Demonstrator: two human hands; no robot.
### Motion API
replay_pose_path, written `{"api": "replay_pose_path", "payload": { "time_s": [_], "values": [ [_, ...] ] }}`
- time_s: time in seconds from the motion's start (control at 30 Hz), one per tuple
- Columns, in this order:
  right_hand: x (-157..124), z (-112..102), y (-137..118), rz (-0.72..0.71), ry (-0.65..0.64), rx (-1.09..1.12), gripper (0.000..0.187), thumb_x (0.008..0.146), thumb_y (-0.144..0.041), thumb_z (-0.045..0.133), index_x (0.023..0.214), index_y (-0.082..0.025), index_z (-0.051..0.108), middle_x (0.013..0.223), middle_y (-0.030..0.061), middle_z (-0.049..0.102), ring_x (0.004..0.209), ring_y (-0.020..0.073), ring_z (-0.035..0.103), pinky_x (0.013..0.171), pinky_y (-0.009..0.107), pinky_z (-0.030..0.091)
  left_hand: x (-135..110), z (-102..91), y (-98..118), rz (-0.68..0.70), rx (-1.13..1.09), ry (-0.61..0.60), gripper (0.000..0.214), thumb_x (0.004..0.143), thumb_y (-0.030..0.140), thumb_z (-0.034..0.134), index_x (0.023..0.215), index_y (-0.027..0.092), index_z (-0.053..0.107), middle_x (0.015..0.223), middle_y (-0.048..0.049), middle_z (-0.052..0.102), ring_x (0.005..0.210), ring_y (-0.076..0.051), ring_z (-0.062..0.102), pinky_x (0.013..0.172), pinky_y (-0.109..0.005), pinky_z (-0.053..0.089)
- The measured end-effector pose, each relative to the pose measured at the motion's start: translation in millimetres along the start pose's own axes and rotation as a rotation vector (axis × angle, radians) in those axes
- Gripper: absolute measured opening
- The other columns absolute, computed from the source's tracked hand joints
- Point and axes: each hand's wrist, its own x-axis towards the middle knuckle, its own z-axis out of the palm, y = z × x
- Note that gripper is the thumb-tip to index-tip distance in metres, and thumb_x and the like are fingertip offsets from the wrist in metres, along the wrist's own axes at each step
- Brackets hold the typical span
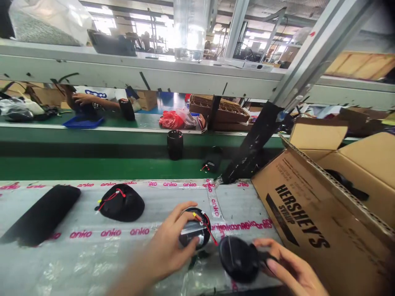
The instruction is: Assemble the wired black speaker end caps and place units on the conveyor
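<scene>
My left hand (pixel 175 238) is wrapped round a short, round black housing (pixel 195 233) with an open top, its thumb on the near side. Red wires with a yellow-and-white connector come out of that housing. To its right, my right hand (pixel 286 263) grips a round black disc-shaped part (pixel 239 259) by a small strap or tab at its edge. The two parts are close together but appear apart. Left of my hands, a black fabric-covered piece (pixel 121 203) with red wires lies on the plastic-covered table (pixel 101 255).
A dark rectangular piece (pixel 43 213) lies at far left. An open cardboard box (pixel 296 205) stands at right, something black inside. Beyond the table, a green belt (pixel 92 166) carries a black cylinder (pixel 175 144). A slanted post (pixel 256 139) rises behind; a person's arms (pixel 92 100) show across the belt.
</scene>
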Motion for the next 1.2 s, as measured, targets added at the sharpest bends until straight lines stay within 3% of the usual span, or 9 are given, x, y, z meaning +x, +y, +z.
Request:
{"api": "replay_pose_path", "payload": {
  "time_s": [0.13,0.2,0.3,0.4,0.53,0.67,0.8,1.03,1.2],
  "values": [
    [18,29,45,-0.036,0.013,-0.196,0.039,0.098,-0.056,0.065,0.076,-0.023,0.065,0.121,0.0151,0.083,0.114,0.0352,0.080,0.100,0.047,0.066,-6,17.8,9,0.130,0.172,0.169,0.039,0.100,0.013,0.065,0.136,0.025,0.063,0.143,-0.0133,0.070,0.137,-0.031,0.067,0.123,-0.061,0.050],
    [22,33,52,-0.123,-0.020,-0.412,0.022,0.095,-0.043,0.068,0.099,-0.023,0.073,0.134,0.0167,0.078,0.126,0.0371,0.074,0.112,0.057,0.059,-5,25.2,11,0.171,0.207,0.203,0.042,0.102,0.012,0.064,0.142,0.023,0.061,0.138,-0.0123,0.074,0.137,-0.030,0.067,0.125,-0.060,0.047],
    [22,43,42,-0.248,-0.125,-0.630,0.068,0.083,-0.024,0.070,0.150,-0.022,0.059,0.168,0.0181,0.050,0.157,0.0419,0.046,0.126,0.068,0.041,-1,27.9,13,0.187,0.173,0.205,0.044,0.102,0.011,0.064,0.144,0.022,0.060,0.132,-0.0103,0.078,0.131,-0.027,0.071,0.122,-0.052,0.051],
    [24,66,25,-0.317,-0.392,-0.649,0.100,0.072,-0.010,0.065,0.167,-0.029,0.042,0.182,0.0103,0.027,0.168,0.0402,0.023,0.131,0.065,0.034,5,26.3,17,0.160,0.095,0.225,0.040,0.097,0.016,0.072,0.136,0.022,0.063,0.127,-0.0101,0.080,0.122,-0.028,0.074,0.112,-0.048,0.056],
    [42,86,12,-0.296,-0.449,-0.499,0.088,0.074,-0.010,0.066,0.159,-0.026,0.055,0.167,0.0137,0.052,0.155,0.0350,0.050,0.127,0.053,0.044,11,30.5,23,0.079,0.054,0.293,0.037,0.088,0.020,0.085,0.121,0.023,0.066,0.113,-0.0070,0.081,0.107,-0.028,0.076,0.097,-0.043,0.058],
    [66,76,8,-0.149,-0.318,-0.460,0.038,0.107,-0.038,0.048,0.128,-0.023,0.075,0.122,0.0119,0.082,0.111,0.0310,0.078,0.097,0.045,0.063,21,34.9,26,0.061,0.075,0.359,0.025,0.090,0.021,0.085,0.108,0.023,0.068,0.099,-0.0027,0.082,0.095,-0.025,0.077,0.091,-0.041,0.052],
    [84,61,11,-0.083,-0.237,-0.540,0.051,0.111,-0.051,0.040,0.089,-0.023,0.076,0.085,0.0083,0.080,0.084,0.0313,0.077,0.078,0.043,0.061,28,27.8,20,0.066,0.044,0.308,0.011,0.097,0.019,0.080,0.098,0.024,0.070,0.094,0.0024,0.083,0.091,-0.021,0.079,0.096,-0.041,0.047],
    [95,42,29,-0.054,-0.011,-0.609,0.050,0.109,-0.033,0.031,0.147,-0.019,0.061,0.139,0.0200,0.068,0.128,0.0372,0.068,0.113,0.060,0.051,23,25.5,10,-0.182,-0.201,0.264,0.008,0.096,0.023,0.077,0.096,0.024,0.069,0.090,0.0002,0.082,0.089,-0.021,0.079,0.083,-0.035,0.060],
    [83,50,39,-0.098,-0.089,-0.585,0.062,0.088,-0.034,0.070,0.149,-0.025,0.065,0.155,0.0184,0.057,0.144,0.0451,0.054,0.119,0.066,0.047,24,26.2,15,-0.103,-0.142,0.269,0.008,0.098,0.025,0.075,0.093,0.024,0.069,0.087,-0.0004,0.082,0.084,-0.021,0.079,0.084,-0.035,0.060]
  ]
}}
